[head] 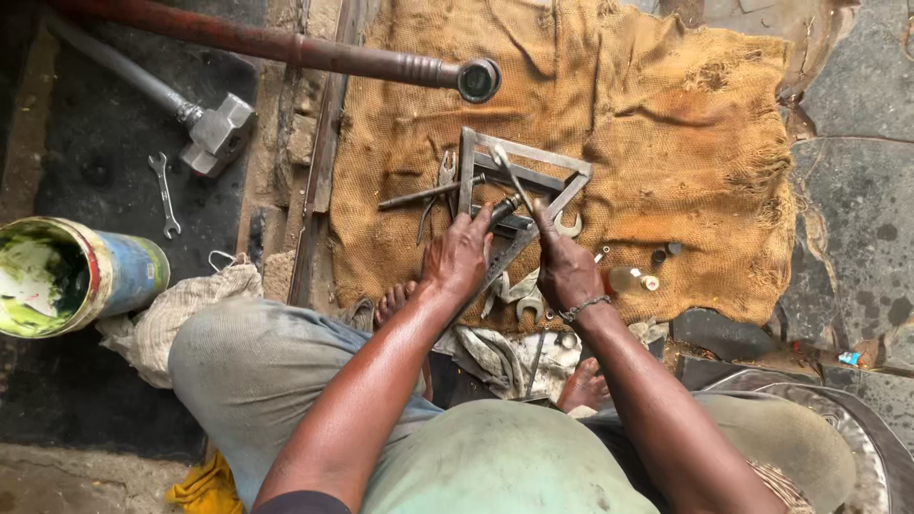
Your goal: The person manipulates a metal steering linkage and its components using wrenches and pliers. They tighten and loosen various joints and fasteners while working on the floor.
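1. The person squats over a burlap cloth (666, 124) spread on the ground; the landmark used here is the metal triangular frame (528, 181) lying near the cloth's middle.
2. The left hand (459, 255) rests on the near-left corner of the frame, fingers curled around a dark-handled tool (505, 207) that lies across the frame's bars.
3. The right hand (564, 266) sits at the near side of the frame, clenched on a thin metal rod (509, 171) that slants up and over the frame.
4. Just left of the frame lie pliers (440, 186) and a long spike (419, 196); wrenches (522, 303) lie at its near edge, beside the wrists.
5. Right of the frame stand small bottles and caps (640, 276).
6. Far left of the frame, off the cloth, are a sledgehammer (217, 131), a spanner (165, 195) and a paint can (67, 276).
7. Judged risk: both hands press close together on thin steel, so a slip of the rod could jab the left fingers, and the frame may slide on the loose cloth. The bare toes (392, 303) are near the frame too.
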